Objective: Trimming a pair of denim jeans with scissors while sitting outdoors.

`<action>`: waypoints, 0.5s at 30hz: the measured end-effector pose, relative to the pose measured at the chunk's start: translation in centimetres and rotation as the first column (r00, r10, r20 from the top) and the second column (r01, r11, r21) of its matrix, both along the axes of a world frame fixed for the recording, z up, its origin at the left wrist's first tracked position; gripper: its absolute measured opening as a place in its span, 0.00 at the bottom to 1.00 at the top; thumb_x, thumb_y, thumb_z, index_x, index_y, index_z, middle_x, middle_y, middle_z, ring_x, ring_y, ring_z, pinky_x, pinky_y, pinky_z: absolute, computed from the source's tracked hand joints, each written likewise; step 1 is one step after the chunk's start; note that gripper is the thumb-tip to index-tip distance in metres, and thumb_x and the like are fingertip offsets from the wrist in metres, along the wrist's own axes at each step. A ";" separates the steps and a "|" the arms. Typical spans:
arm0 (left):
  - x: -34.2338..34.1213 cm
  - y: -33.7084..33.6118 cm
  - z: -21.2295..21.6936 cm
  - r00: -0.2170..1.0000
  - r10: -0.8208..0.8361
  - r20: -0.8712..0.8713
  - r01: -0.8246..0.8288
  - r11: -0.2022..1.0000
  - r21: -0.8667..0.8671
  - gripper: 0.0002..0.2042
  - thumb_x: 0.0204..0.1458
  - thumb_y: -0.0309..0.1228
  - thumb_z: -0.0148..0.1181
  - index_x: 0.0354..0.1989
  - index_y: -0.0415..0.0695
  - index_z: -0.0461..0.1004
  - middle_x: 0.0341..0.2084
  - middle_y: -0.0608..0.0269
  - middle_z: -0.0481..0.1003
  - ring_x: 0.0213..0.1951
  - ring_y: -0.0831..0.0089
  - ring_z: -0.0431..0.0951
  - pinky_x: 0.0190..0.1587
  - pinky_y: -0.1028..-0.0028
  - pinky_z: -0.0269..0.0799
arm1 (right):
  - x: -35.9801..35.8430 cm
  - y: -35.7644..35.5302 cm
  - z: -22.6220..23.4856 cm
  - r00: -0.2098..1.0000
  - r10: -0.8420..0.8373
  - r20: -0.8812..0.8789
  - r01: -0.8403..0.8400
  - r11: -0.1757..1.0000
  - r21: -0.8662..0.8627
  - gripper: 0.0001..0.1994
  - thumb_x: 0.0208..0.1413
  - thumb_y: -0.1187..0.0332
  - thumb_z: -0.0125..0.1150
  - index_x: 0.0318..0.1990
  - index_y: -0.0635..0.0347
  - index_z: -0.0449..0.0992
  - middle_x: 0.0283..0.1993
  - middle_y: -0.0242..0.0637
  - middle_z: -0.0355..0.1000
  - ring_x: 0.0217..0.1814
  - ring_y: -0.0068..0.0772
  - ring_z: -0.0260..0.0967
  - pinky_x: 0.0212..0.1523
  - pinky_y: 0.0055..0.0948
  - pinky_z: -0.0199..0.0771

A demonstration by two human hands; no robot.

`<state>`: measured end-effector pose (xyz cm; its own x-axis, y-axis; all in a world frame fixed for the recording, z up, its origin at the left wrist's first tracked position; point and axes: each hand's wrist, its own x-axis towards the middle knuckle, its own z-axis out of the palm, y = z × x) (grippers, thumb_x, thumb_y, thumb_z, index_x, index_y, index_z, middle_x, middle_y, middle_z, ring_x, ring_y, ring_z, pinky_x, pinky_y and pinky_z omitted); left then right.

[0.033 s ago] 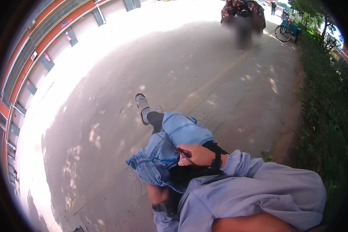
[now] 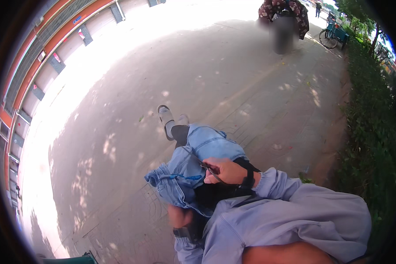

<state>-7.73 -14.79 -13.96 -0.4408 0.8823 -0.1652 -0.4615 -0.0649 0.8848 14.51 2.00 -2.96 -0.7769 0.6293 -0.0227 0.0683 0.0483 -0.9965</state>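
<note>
Light-blue denim jeans lie across my lap over black trousers, bunched toward the left. A brighter blue strip runs along a fold of the bunched part. My right hand, with a dark band at the wrist, is closed around a slim dark tool, perhaps scissors; its exact kind is unclear. A thin line runs from its tip over the denim, and I cannot tell whether it is blade or thread. My left hand reaches under the bunched denim, its fingers hidden by the cloth.
My outstretched foot wears a sandal over a light sock. Paved ground spreads around me. Ahead is a person in a dark patterned top; beyond stands a teal cargo tricycle. A hedge borders the right. A green object shows at lower left.
The view has shifted slightly, bringing more of the green object into the lower left. In my right hand the tool has turned a little, its tip pointing up and left over the denim.
</note>
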 end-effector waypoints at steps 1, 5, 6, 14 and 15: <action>1.1 0.7 1.8 0.966 -0.036 0.255 0.029 0.999 0.031 0.17 0.62 0.32 0.52 0.56 0.40 0.71 0.53 0.58 0.76 0.52 0.62 0.76 0.57 0.62 0.71 | 0.4 0.9 1.0 1.000 -0.003 0.013 0.003 1.000 -0.015 0.28 0.55 0.71 0.68 0.61 0.69 0.64 0.35 0.32 0.74 0.36 0.20 0.71 0.40 0.21 0.72; 3.1 3.7 8.1 0.872 0.022 0.489 -0.004 0.999 -0.036 0.09 0.63 0.29 0.50 0.47 0.40 0.72 0.42 0.63 0.76 0.44 0.68 0.76 0.49 0.67 0.72 | 0.3 3.7 2.0 0.993 -0.120 -0.024 0.120 0.992 0.034 0.25 0.50 0.67 0.72 0.52 0.67 0.69 0.31 0.29 0.72 0.31 0.16 0.67 0.34 0.20 0.69; 2.6 3.7 7.7 0.861 0.003 0.509 -0.004 1.000 0.001 0.09 0.63 0.29 0.51 0.47 0.40 0.72 0.42 0.62 0.76 0.44 0.68 0.77 0.50 0.67 0.72 | -0.1 4.1 2.0 0.994 -0.106 -0.041 0.106 0.994 0.003 0.24 0.50 0.67 0.73 0.52 0.66 0.69 0.30 0.29 0.71 0.32 0.16 0.67 0.34 0.20 0.69; 0.5 4.0 7.2 0.905 0.130 0.405 -0.111 0.991 -0.071 0.15 0.61 0.31 0.52 0.53 0.37 0.72 0.51 0.54 0.76 0.52 0.58 0.76 0.59 0.57 0.70 | 0.6 5.8 -3.7 0.992 -0.116 0.043 0.123 0.972 -0.199 0.25 0.50 0.68 0.73 0.53 0.65 0.70 0.32 0.28 0.70 0.33 0.15 0.67 0.36 0.18 0.69; 0.6 4.3 7.7 0.960 0.093 0.262 -0.081 0.995 -0.057 0.15 0.61 0.30 0.52 0.53 0.36 0.72 0.51 0.54 0.76 0.52 0.58 0.76 0.60 0.56 0.69 | 0.9 5.9 -4.3 0.987 -0.140 0.076 0.153 0.965 -0.214 0.25 0.50 0.68 0.73 0.54 0.65 0.70 0.32 0.27 0.70 0.34 0.15 0.68 0.36 0.18 0.69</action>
<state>-7.17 -10.54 -6.25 -0.4509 0.8314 -0.3249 -0.6736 -0.0781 0.7350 15.44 7.92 -7.28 -0.6696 0.7108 -0.2155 0.1181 -0.1846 -0.9757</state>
